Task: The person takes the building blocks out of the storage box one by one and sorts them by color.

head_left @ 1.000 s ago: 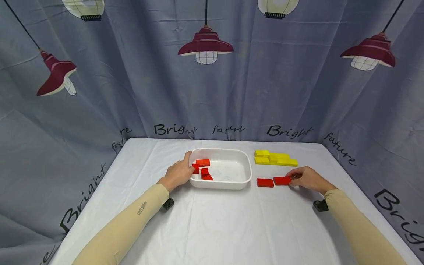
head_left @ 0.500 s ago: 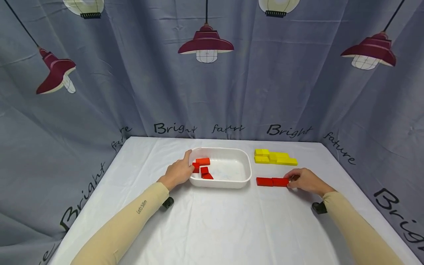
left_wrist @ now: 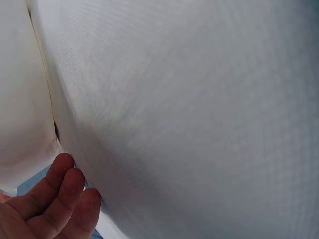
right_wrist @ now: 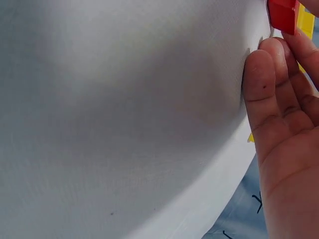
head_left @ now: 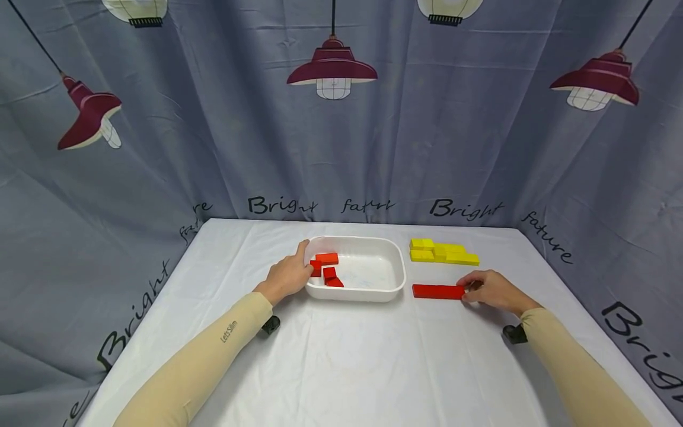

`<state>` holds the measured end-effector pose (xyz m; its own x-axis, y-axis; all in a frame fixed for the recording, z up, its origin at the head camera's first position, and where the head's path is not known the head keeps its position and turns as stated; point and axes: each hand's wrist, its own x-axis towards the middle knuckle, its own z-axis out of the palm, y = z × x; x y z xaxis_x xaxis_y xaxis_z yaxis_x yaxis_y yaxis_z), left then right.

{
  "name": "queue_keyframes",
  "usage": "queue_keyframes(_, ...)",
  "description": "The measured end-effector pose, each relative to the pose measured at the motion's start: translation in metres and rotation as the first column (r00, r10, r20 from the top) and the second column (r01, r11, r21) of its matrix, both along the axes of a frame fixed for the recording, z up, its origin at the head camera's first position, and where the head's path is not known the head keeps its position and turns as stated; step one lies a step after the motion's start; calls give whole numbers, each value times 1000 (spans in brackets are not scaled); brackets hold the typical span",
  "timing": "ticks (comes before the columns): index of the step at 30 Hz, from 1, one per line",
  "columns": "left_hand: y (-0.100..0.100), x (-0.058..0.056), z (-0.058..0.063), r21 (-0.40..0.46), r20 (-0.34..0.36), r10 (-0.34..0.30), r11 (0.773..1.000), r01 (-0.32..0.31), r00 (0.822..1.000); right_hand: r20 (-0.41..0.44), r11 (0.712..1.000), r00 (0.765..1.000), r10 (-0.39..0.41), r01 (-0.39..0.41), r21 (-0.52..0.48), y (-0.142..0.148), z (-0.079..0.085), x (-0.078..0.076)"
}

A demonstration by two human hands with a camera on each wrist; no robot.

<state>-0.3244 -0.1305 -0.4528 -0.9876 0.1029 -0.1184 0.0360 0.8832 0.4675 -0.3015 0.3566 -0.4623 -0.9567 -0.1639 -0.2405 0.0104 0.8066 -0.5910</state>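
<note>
Red in grasp: pinches with the right hand (head_left: 492, 291) the right end of a red strip (head_left: 434, 291) lying between it and a white tray (head_left: 354, 294), and grips with the left hand (head_left: 285, 277) the tray's left rim.

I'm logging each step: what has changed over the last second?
The right grip slid its red block left against the other red block, forming one straight bar. Nothing was newly grasped or released. The left grip on the white tray, the red pieces inside and the yellow blocks stayed put.
</note>
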Motion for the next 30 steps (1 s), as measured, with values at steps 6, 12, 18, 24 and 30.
queue_keyframes(6, -1, 1, 0, 21, 16, 0, 1000, -1, 1000, -30, 1000, 1000, 3, -3, 23, -2, 10, 3)
queue_keyframes(12, -1, 0, -1, 23, 11, 5, 1000, -5, 1000, -102, 997, 994, 28, -20, 73, -8, 22, -5)
queue_keyframes(18, -1, 0, 0, 24, 4, 2, 1000, -2, 1000, -143, 995, 987, 79, -69, 73, -25, 35, -12)
queue_keyframes(24, 0, 1, 0, 32, 11, -4, 999, 3, 1000, -149, 994, 984, 94, -85, 64, -46, 48, -13)
queue_keyframes(30, -1, 1, -1, 17, -1, -4, 1000, 4, 1000, -148, 993, 982, 116, -111, 39, -67, 57, -18)
